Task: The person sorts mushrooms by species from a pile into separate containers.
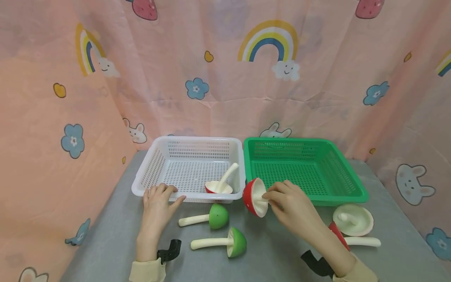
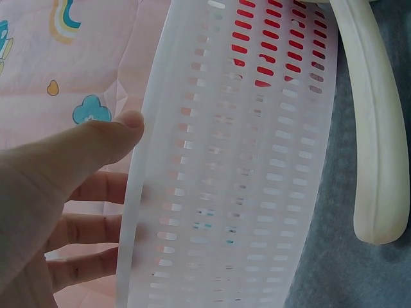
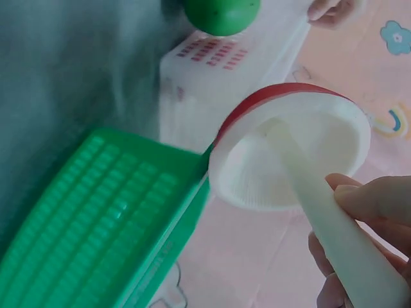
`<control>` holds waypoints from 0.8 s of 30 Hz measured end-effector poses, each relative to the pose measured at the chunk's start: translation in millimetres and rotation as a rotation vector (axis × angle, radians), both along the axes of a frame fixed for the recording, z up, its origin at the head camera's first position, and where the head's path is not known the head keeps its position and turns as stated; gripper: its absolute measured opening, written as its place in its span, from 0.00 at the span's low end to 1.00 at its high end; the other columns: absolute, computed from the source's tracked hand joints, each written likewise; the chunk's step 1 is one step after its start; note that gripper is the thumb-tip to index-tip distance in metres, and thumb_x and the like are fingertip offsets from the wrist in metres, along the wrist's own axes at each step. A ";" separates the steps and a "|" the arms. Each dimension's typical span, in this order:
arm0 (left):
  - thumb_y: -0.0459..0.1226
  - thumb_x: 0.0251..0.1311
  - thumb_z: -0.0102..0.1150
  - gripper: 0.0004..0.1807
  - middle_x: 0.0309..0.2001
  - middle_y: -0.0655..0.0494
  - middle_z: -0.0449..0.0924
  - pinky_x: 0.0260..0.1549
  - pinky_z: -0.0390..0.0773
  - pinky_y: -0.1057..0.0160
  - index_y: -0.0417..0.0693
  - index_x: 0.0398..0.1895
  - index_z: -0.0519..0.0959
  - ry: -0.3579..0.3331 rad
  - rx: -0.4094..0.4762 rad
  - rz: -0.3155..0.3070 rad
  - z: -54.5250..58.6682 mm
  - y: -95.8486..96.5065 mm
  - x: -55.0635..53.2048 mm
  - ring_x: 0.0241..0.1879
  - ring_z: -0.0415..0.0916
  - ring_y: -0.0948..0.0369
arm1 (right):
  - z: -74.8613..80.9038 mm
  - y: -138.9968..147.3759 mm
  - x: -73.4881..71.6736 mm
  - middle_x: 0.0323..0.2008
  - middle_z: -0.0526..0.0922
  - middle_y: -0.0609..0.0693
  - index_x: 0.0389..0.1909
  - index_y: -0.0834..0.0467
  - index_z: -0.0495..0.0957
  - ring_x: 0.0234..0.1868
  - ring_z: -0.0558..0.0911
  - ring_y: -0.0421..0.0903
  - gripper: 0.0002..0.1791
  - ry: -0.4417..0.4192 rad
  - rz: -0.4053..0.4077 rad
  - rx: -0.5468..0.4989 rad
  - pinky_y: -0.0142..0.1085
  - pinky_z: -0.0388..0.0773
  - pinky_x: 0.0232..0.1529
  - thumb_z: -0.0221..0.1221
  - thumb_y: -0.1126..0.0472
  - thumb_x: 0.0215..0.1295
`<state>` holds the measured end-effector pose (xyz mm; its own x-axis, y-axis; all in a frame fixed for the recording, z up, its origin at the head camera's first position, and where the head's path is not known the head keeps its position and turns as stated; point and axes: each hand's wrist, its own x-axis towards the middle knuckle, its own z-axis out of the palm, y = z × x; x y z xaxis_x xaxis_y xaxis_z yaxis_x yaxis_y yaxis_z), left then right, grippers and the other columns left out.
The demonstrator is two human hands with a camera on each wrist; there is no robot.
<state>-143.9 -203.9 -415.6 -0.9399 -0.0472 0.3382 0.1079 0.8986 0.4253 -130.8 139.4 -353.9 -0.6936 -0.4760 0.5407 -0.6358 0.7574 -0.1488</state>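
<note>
My right hand [image 1: 294, 203] pinches the pale stem of a toy mushroom [image 3: 289, 154] with a red, white-dotted cap. The cap's hollow underside faces the hand, in front of where the two baskets meet. At the front rim of the white basket [image 1: 141, 184], my left hand [image 1: 156, 209] holds on, fingers over the edge and thumb at the rim [image 2: 77, 154]. Another red-capped mushroom [image 1: 222, 184] lies inside that basket, stem up. Two green-capped mushrooms lie on the table before it, one nearer the basket [image 1: 218, 216] and one closer to me [image 1: 237, 243].
A green basket [image 1: 356, 188] stands right of the white one. At the table's right lie a pale mushroom with its underside up [image 1: 352, 219] and a red-capped one [image 1: 363, 241], partly behind my right forearm. A patterned pink curtain [image 1: 225, 102] hangs behind the grey table [image 1: 275, 254].
</note>
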 end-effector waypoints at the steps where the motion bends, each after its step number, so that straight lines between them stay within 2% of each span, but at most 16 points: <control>1: 0.46 0.55 0.68 0.18 0.41 0.49 0.78 0.65 0.50 0.32 0.44 0.41 0.81 -0.001 -0.002 -0.001 -0.2 0.1 -0.4 0.49 0.70 0.47 | 1.6 -2.9 -2.4 0.30 0.82 0.43 0.31 0.54 0.86 0.33 0.74 0.40 0.13 -0.012 0.002 -0.004 0.33 0.73 0.33 0.67 0.73 0.46; 4: 0.47 0.55 0.67 0.18 0.41 0.50 0.78 0.66 0.50 0.32 0.45 0.41 0.81 -0.003 -0.004 -0.003 -0.2 0.6 -1.2 0.49 0.70 0.47 | 4.9 -11.1 -10.7 0.32 0.82 0.44 0.32 0.55 0.86 0.34 0.74 0.40 0.12 -0.073 0.023 -0.036 0.33 0.74 0.33 0.67 0.73 0.48; 6: 0.48 0.55 0.67 0.18 0.41 0.50 0.78 0.66 0.50 0.32 0.45 0.41 0.81 -0.003 -0.003 -0.005 0.1 0.9 -1.5 0.50 0.70 0.46 | 6.5 -16.0 -16.8 0.33 0.82 0.43 0.34 0.54 0.86 0.36 0.75 0.40 0.12 -0.159 0.034 -0.085 0.32 0.74 0.34 0.67 0.72 0.51; 9: 0.48 0.55 0.67 0.18 0.41 0.50 0.77 0.66 0.49 0.32 0.45 0.41 0.81 -0.006 0.000 -0.008 0.1 1.0 -2.0 0.50 0.69 0.46 | 7.5 -23.8 -28.2 0.35 0.82 0.45 0.35 0.55 0.86 0.40 0.76 0.42 0.10 -0.331 0.057 -0.205 0.31 0.80 0.38 0.65 0.71 0.55; 12: 0.48 0.55 0.67 0.18 0.41 0.49 0.77 0.66 0.49 0.32 0.45 0.41 0.81 -0.008 -0.001 -0.009 0.0 0.9 -2.1 0.50 0.69 0.46 | 7.8 -32.8 -40.5 0.37 0.82 0.47 0.36 0.57 0.86 0.45 0.78 0.45 0.08 -0.457 0.067 -0.322 0.36 0.84 0.44 0.63 0.70 0.58; 15: 0.48 0.55 0.67 0.18 0.40 0.50 0.77 0.66 0.49 0.32 0.45 0.41 0.81 -0.009 -0.003 -0.011 -0.3 0.9 -1.6 0.49 0.69 0.46 | 7.0 -43.2 -53.3 0.36 0.82 0.48 0.36 0.57 0.86 0.44 0.79 0.47 0.07 -0.501 0.061 -0.369 0.40 0.84 0.44 0.62 0.68 0.60; 19: 0.47 0.55 0.67 0.17 0.40 0.50 0.77 0.66 0.49 0.32 0.44 0.40 0.81 -0.005 0.000 -0.009 -1.0 0.7 -1.0 0.49 0.69 0.47 | 4.7 -58.0 -70.8 0.36 0.82 0.48 0.36 0.56 0.86 0.41 0.79 0.46 0.08 -0.529 0.033 -0.394 0.36 0.82 0.39 0.59 0.66 0.61; 24: 0.47 0.55 0.67 0.17 0.41 0.49 0.78 0.66 0.49 0.33 0.45 0.41 0.81 -0.015 0.003 -0.002 -0.1 -0.2 0.1 0.51 0.69 0.46 | -3.0 -76.7 -95.9 0.38 0.84 0.50 0.39 0.56 0.86 0.41 0.80 0.47 0.09 -0.606 0.013 -0.438 0.32 0.77 0.34 0.58 0.65 0.62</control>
<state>-143.8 -204.2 -415.7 -0.9450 -0.0457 0.3239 0.1037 0.8972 0.4293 -226.6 62.7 -356.8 -0.9262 -0.3150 0.2071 -0.3546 0.5417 -0.7621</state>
